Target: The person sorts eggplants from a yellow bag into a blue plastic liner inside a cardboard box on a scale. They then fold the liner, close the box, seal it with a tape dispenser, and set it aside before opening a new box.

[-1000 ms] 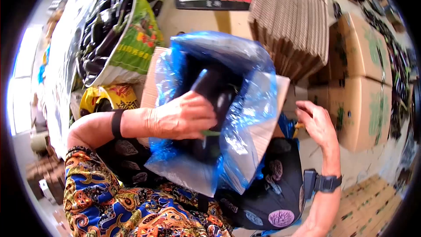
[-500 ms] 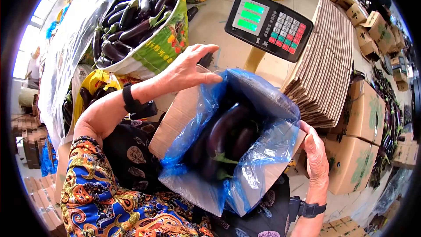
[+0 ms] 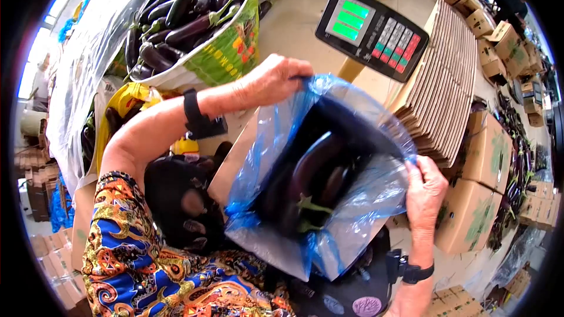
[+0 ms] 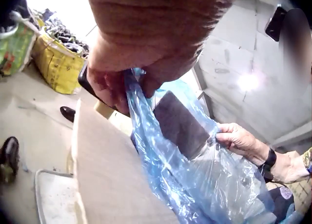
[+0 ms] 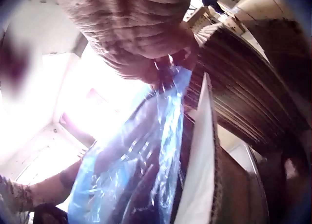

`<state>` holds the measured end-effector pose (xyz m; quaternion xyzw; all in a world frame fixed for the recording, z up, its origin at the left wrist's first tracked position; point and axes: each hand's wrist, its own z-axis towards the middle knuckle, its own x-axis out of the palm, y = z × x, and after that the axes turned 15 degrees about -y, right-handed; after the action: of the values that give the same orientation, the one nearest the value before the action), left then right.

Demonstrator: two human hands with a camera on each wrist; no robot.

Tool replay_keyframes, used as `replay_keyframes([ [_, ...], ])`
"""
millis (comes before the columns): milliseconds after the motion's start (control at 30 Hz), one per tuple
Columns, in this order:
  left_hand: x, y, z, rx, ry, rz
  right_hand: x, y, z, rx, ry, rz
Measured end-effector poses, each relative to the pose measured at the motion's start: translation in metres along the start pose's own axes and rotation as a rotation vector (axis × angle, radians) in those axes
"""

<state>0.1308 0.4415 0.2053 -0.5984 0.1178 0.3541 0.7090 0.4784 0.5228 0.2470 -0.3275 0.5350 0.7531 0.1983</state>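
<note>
A blue plastic bag (image 3: pixel 367 108) lines a cardboard box (image 3: pixel 236 151) in front of the person. Dark purple eggplants (image 3: pixel 314 167) with green stems lie inside it. My left hand (image 3: pixel 271 82) pinches the bag's edge at the far left corner, and the gathered plastic hangs from its fingers in the left wrist view. On the right side, my right hand (image 3: pixel 426 191) pinches the opposite edge between thumb and fingers. The film stretches up between both hands, above the box flaps. In the right wrist view, the bag (image 5: pixel 170 117) rises beside an upright flap (image 5: pixel 200 151).
Behind the box stands a scale display (image 3: pixel 373 32) with green readouts. A stack of flattened cartons (image 3: pixel 440 88) is close on the right, with closed boxes (image 3: pixel 470 211) beyond. At back left, a green-and-white sack (image 3: pixel 229 56) brims with eggplants; a yellow bag (image 3: pixel 126 97) sits nearer.
My left hand went from open fingers by the flap to pinching the bag's edge. The right moved from the box's side to the bag's right edge. The plastic is now pulled up and outward.
</note>
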Motion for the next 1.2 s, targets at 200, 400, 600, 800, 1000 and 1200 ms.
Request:
replay_keyframes([
  [200, -0.043, -0.061, -0.05, 0.312, 0.597, -0.076, -0.029, 0.048, -0.083, -0.475, 0.524, -0.075],
  [400, -0.066, -0.09, -0.096, 0.219, 1.108, 0.2, -0.019, 0.057, -0.129, -0.402, 0.713, -0.073],
  [600, -0.07, -0.071, -0.094, 0.27, 0.793, 0.53, -0.029, 0.038, -0.121, -0.266, 0.363, -0.436],
  [800, 0.004, -0.047, -0.127, 0.501, 1.028, 0.101, 0.006, 0.037, -0.132, -0.166, 0.81, -0.013],
  [1000, -0.029, -0.104, -0.092, -0.253, 0.643, -0.281, -0.035, 0.039, -0.136, 0.213, 0.495, 0.206],
  [1200, -0.033, -0.091, -0.166, 0.239, 0.922, 0.408, -0.048, 0.032, -0.194, -0.075, 0.375, -0.321],
])
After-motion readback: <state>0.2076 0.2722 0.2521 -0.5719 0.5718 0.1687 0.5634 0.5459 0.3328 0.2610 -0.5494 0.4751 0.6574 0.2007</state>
